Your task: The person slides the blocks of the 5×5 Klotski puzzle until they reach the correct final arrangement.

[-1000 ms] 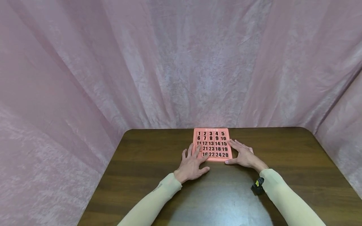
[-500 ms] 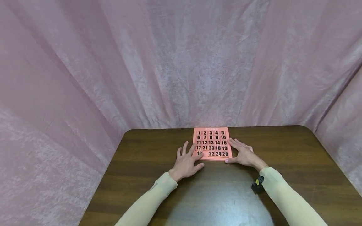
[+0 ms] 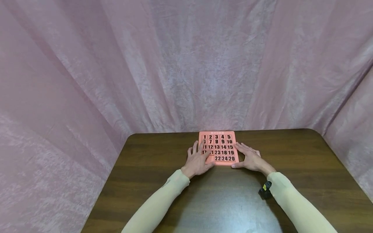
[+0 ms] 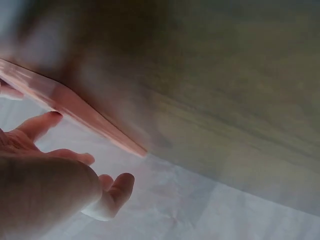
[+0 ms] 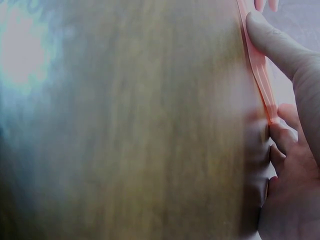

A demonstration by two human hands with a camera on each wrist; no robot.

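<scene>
A pink number sliding puzzle (image 3: pixel 217 146) lies flat at the table's far edge, its square tiles printed with black numbers. My left hand (image 3: pixel 197 162) reaches over its lower left part with spread fingers. The index fingertip is over the 21 tile, and the thumb is by the near edge. Several left-column tiles are partly covered, and a pink gap shows left of the 22 tile. At the lower right corner my right hand (image 3: pixel 251 160) holds the board, thumb on the near edge and fingers along the right side. The right wrist view shows this thumb (image 5: pixel 275 42) against the puzzle's edge.
The puzzle lies on a dark brown wooden table (image 3: pixel 154 155) with rounded far corners. Behind it hangs a pink velvet curtain (image 3: pixel 204 64), which also closes off both sides. A small black device (image 3: pixel 265 191) sits at my right wrist.
The 17 and 16 tiles have shifted left, so the gap moved to the bottom row's second place. My left hand drew back left, then came forward and right again. The right hand stayed put.
</scene>
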